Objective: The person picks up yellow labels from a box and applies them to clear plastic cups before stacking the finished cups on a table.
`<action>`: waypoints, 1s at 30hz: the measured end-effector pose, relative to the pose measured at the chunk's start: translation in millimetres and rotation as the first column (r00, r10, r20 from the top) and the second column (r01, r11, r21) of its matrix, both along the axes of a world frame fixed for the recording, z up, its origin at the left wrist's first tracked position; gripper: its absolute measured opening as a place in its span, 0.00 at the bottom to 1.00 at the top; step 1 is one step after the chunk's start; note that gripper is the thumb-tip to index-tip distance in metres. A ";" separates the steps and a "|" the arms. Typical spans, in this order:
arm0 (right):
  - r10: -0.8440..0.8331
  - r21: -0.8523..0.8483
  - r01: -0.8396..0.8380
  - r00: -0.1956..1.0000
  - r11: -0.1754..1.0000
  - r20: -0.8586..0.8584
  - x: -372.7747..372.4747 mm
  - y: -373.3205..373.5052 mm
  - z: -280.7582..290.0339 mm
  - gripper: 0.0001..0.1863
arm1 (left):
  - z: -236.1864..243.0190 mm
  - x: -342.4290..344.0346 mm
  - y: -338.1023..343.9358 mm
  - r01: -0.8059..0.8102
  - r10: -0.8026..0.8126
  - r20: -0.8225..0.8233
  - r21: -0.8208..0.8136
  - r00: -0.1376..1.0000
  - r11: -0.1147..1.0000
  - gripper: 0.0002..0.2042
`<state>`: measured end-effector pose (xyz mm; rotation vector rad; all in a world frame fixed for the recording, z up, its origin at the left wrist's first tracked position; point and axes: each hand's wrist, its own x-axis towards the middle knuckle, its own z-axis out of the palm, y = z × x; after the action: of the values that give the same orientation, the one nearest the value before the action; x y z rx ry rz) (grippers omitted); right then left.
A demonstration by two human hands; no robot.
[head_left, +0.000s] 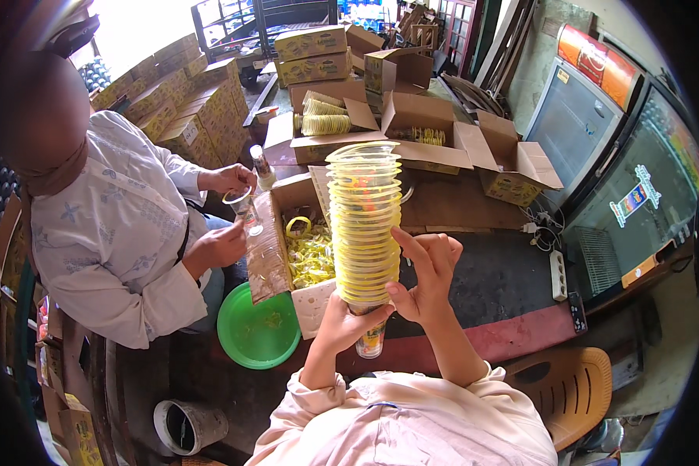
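Observation:
A tall stack of nested clear plastic cups with yellow rims (365,225) stands nearly upright in front of me. My left hand (345,320) is wrapped around its lower part, and the printed bottom cup sticks out below the fingers. My right hand (427,272) is at the stack's right side, fingers apart, with the index fingertip and thumb touching or very close to the rims. Behind the stack, an open cardboard box (278,252) holds many crumpled yellow plastic strips (312,256), partly hidden by the cups.
At left, a person (116,225) holds a clear cup (245,208) in both hands. A green basin (258,330) sits below the box. Open cartons with cup stacks (326,124) stand at the table's far side. A brown plastic chair (559,392) is at my right.

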<state>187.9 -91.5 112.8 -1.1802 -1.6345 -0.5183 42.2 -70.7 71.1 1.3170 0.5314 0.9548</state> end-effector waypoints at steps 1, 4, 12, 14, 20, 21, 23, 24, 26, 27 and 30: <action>-0.007 0.005 0.007 1.000 1.000 0.004 0.5 -0.6 0.7 0.31 | -0.3 0.1 0.1 0.003 -0.003 0.003 -0.004 1.000 1.000 0.14; -0.005 0.029 0.005 1.000 1.000 -0.006 0.0 0.3 3.4 0.31 | 1.2 -0.9 -0.8 -0.009 0.009 0.001 0.020 1.000 1.000 0.14; -0.008 0.013 0.008 1.000 1.000 0.011 0.2 -0.5 3.7 0.32 | 1.1 -1.2 -3.5 -0.006 0.006 0.016 0.017 1.000 1.000 0.14; -0.006 0.022 0.006 1.000 1.000 0.005 0.2 -0.6 4.3 0.32 | 1.1 -1.7 -3.7 -0.002 0.002 0.014 0.005 1.000 1.000 0.13; -0.020 0.023 0.020 1.000 1.000 0.013 0.4 0.8 5.9 0.32 | 0.4 -2.2 -4.5 -0.002 0.002 -0.004 0.020 1.000 1.000 0.12; -0.021 0.024 0.020 1.000 1.000 0.014 0.7 0.7 5.7 0.32 | 0.3 -2.0 -4.6 -0.001 0.001 -0.004 0.021 1.000 1.000 0.12; -0.025 0.014 0.025 0.999 1.000 0.023 1.5 0.5 5.4 0.32 | 0.2 -1.7 -4.6 0.000 0.000 0.010 0.010 1.000 1.000 0.12; -0.026 0.015 0.026 0.999 1.000 0.024 1.5 0.5 6.3 0.32 | -0.1 -1.6 -4.7 0.001 -0.001 0.010 0.011 1.000 1.000 0.12; -0.020 0.050 0.021 0.999 0.999 -0.037 1.4 1.0 9.2 0.32 | -0.7 -1.6 -4.4 -0.005 0.006 -0.025 0.023 1.000 1.000 0.12; -0.021 0.050 0.023 0.999 0.998 -0.037 2.3 1.3 9.8 0.32 | -0.6 -1.5 -4.2 -0.004 0.004 -0.025 0.023 1.000 1.000 0.12; -0.047 0.027 0.046 0.999 0.999 0.018 5.1 2.1 10.5 0.32 | 0.9 -1.1 -4.2 0.017 -0.016 -0.032 0.034 0.999 0.999 0.12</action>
<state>193.0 -89.3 123.3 -1.1995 -1.6146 -0.5799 41.1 -74.9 72.0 1.3676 0.5298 0.9339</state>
